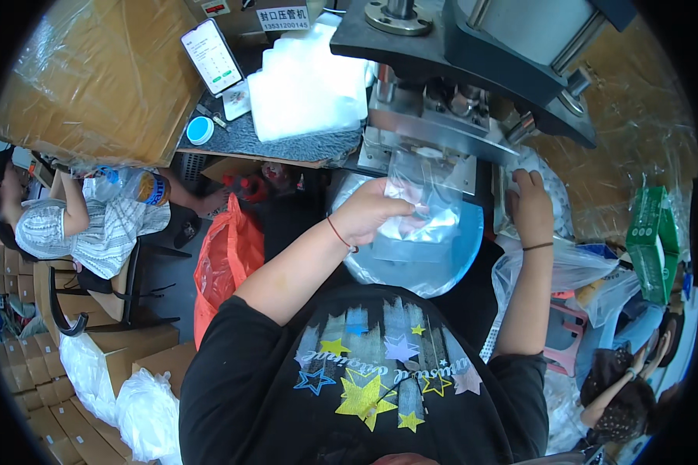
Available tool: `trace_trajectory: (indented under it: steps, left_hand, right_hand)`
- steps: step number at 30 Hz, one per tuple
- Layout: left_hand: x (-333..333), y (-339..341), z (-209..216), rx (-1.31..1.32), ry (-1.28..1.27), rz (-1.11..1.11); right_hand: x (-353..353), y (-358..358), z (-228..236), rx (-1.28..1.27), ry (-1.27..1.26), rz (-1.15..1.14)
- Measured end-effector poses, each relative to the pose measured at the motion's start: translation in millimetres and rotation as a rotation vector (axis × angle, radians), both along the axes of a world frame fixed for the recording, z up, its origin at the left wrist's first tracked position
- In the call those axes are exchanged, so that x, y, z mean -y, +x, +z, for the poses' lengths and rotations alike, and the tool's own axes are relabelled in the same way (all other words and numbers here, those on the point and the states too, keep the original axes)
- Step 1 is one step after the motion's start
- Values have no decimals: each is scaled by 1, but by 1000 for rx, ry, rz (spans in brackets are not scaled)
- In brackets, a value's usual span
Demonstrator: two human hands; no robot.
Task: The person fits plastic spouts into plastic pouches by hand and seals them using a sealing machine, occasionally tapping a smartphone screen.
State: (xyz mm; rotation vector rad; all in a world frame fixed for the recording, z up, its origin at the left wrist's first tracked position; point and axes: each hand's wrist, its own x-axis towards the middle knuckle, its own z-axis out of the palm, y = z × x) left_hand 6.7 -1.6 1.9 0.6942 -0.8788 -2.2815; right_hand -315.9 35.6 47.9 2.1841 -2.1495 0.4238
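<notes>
My left hand is closed on a clear plastic pouch, thumb on top. The pouch's far end lies at the metal plate under the press head of a machine. My right hand is to the right of the machine, beside a clear plastic bag of pale contents. Its fingers bend down and their tips are partly hidden, so whether they hold anything cannot be made out. Below the pouch, in front of my body, is a round pale-blue tub or tray.
A stack of white sheets, a phone and a small blue-topped tub lie on the bench at left. A red bag hangs beside me. Large cartons and a green box stand around. Other people sit at both sides.
</notes>
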Motion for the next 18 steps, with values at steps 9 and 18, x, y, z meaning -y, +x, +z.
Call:
trace_trajectory:
  steps: [9, 18]
  left_hand:
    - [70, 73, 7, 1386, -1501, 779]
    - [5, 87, 4, 1151, -1415, 635]
  right_hand:
    - [-11, -12, -11, 104, -147, -69]
    - [-45, 20, 22, 585, -251, 133]
